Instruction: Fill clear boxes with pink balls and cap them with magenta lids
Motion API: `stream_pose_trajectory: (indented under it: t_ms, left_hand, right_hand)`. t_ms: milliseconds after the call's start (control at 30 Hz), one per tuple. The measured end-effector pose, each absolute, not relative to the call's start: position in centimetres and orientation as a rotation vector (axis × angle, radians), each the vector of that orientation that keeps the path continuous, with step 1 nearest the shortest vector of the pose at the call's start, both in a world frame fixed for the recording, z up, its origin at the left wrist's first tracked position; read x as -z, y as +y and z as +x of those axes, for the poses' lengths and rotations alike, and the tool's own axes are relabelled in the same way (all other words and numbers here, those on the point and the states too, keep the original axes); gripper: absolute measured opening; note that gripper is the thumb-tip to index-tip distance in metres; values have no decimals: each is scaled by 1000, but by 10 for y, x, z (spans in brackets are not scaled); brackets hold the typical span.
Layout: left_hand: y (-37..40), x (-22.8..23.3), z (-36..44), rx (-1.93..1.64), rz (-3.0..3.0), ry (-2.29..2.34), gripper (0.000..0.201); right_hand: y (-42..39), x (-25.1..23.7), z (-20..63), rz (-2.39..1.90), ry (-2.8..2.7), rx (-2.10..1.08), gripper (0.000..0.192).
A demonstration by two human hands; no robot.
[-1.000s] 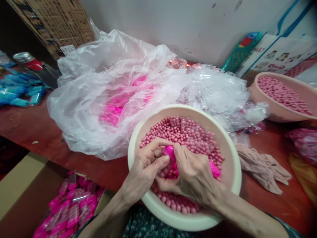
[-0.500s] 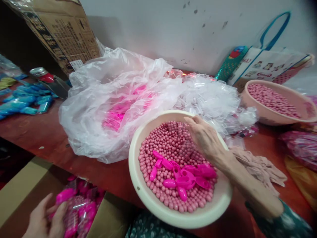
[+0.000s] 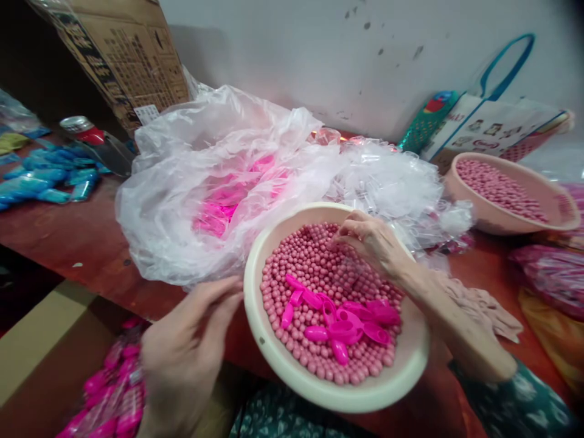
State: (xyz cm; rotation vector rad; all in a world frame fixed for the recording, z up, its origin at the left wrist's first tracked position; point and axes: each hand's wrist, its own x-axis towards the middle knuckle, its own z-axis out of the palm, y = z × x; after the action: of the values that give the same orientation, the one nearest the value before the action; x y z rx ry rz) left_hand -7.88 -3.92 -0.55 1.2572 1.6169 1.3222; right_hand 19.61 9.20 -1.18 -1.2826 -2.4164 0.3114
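A cream bowl (image 3: 255, 340) holds many round pink beads (image 3: 301, 249), with several bright pink plastic caps (image 3: 344, 325) lying on top. My right hand (image 3: 371, 243) reaches over its far right side, fingers pinched on a clear plastic piece (image 3: 353, 277) that hangs against the beads; its exact shape is hard to make out. Just outside the left rim is my left hand (image 3: 187, 353), slightly blurred, fingers stretched out and nothing visible in them. Below that hand, a cardboard box (image 3: 43, 340) contains clear packets with pink caps (image 3: 114, 389), partly hidden by the hand.
Behind the bowl lie a crumpled plastic bag (image 3: 159, 213) with pink pieces inside and a heap of clear plastic pieces (image 3: 387, 176). A second bowl of beads (image 3: 561, 213) stands at right, near a beige cloth (image 3: 488, 310). Blue packets (image 3: 41, 176) and a can (image 3: 82, 131) are at left.
My left hand has risen from the box of packets and moved right to the bowl's rim. My right hand has shifted slightly, its fingers drawn into a pinch above the beads.
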Motion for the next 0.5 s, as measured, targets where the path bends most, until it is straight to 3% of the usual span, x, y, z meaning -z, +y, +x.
stream_pose_trajectory:
  t_ms: [67,233,367,500]
  left_hand:
    - [-18,-3,-46,-1199,1510,1594,22]
    - [17,0,-10,-1014,1587,1311,41]
    - [25,7,-10,-958,1513,1182,29]
    - [25,14,-17,-955,1402,1258,23]
  right_hand:
    - [85,3,190,-1281,-2362,-361,18]
    - [60,-17,162,-1146,-2269,-631,15]
    - [55,-15,152,-1039,-2177,-782,14]
    - [54,1,156,-1204,-2077,-850,17]
